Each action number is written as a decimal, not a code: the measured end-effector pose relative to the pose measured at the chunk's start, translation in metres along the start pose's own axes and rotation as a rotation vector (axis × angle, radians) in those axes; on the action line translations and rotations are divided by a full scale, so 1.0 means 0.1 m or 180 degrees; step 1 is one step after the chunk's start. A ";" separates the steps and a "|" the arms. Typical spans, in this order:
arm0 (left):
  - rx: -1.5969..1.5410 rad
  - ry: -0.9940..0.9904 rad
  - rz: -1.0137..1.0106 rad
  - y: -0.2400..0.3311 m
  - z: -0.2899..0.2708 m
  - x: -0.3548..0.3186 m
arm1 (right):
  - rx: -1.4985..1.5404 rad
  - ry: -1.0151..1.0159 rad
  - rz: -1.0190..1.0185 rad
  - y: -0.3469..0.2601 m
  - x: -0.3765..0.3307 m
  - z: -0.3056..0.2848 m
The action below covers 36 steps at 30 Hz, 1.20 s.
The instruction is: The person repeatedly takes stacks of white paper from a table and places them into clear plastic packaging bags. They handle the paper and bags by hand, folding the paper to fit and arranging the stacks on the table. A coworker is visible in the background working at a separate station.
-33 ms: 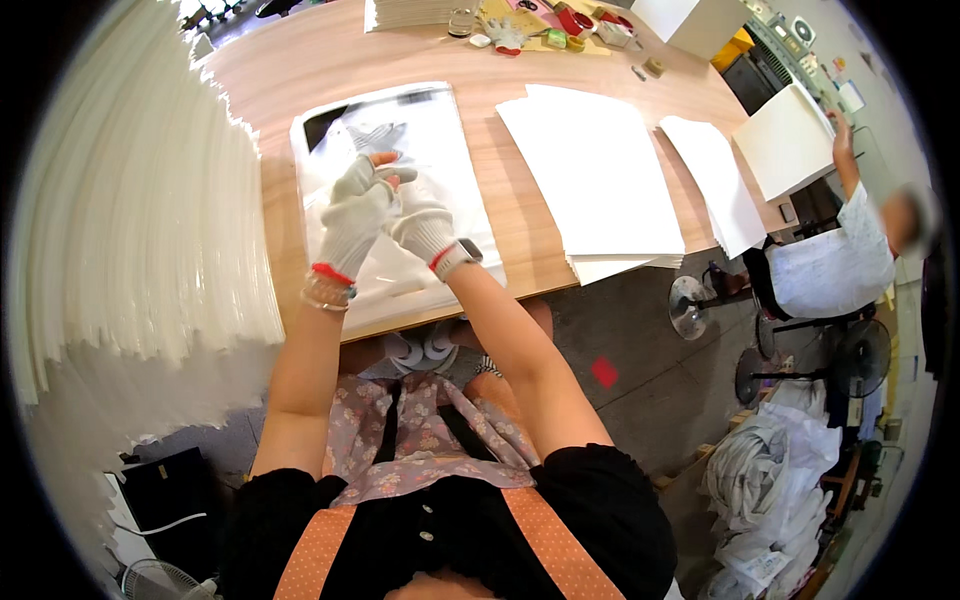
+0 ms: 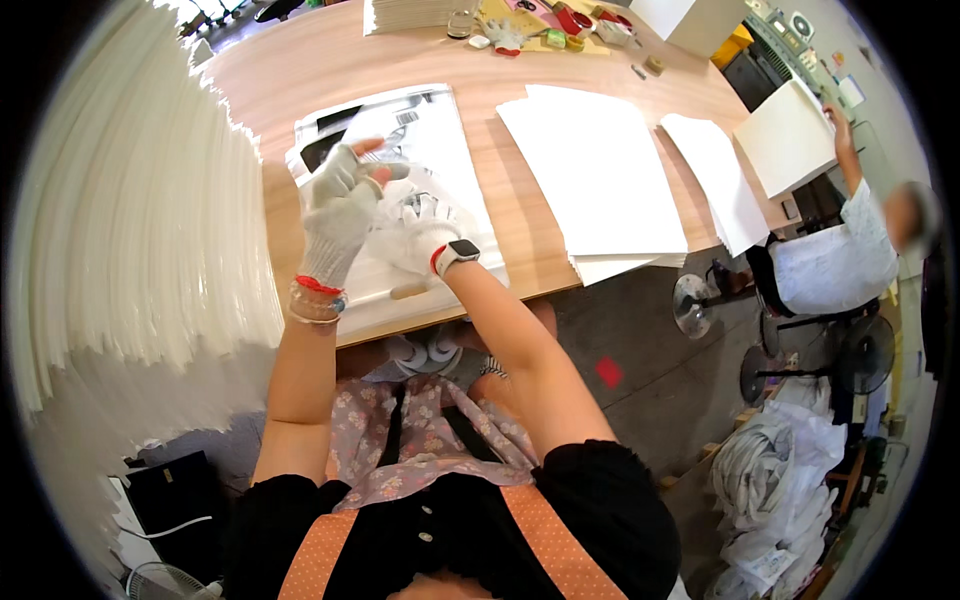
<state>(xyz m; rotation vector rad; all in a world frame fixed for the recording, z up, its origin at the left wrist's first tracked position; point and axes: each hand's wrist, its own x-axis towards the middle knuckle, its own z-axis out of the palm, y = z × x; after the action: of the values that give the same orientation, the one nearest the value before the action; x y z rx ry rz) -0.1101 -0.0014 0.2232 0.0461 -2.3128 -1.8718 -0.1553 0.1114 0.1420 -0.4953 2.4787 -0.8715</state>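
Note:
A stack of clear plastic bags with printed dark patches (image 2: 447,130) lies on the wooden table in front of me. Above its left side is my left hand (image 2: 345,195), in a white knitted glove with a red cuff and some bare fingertips. Its fingers are half bent and apart, with nothing visible between them. My right hand (image 2: 428,232), gloved the same way and with a watch at the wrist, lies spread on the shiny film. The film under both hands is wrinkled and partly hidden by them.
Tall white stacked sheets (image 2: 140,220) crowd the left side. White paper (image 2: 600,180) lies right of the bags, with a smaller pile (image 2: 712,180) beyond. Tape and small items (image 2: 570,25) sit at the back. A person (image 2: 830,245) works at the right, near fans (image 2: 692,305).
My hands have moved apart: the left slightly left, the right lower and flatter with fingers spread. More of the bags' dark print shows now.

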 end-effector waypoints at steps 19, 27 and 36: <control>0.1087 0.0453 0.1602 -0.09 -0.05 -1.02 | -0.0105 0.1381 0.0515 2.38 -1.18 -1.23; -0.0515 -0.2072 -0.0333 -0.54 1.13 -1.18 | -0.0861 0.1448 0.1418 1.98 -1.11 -1.27; -0.1815 -0.1545 -0.2530 -1.05 1.28 -1.15 | -0.7148 0.2547 -0.1307 1.76 -2.42 -0.16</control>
<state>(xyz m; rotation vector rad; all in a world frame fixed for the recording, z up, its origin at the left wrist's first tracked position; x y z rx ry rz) -0.0244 0.1146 0.0831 0.5665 -2.0621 -3.1858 0.0047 0.3627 0.1108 -1.3469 2.7677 2.5126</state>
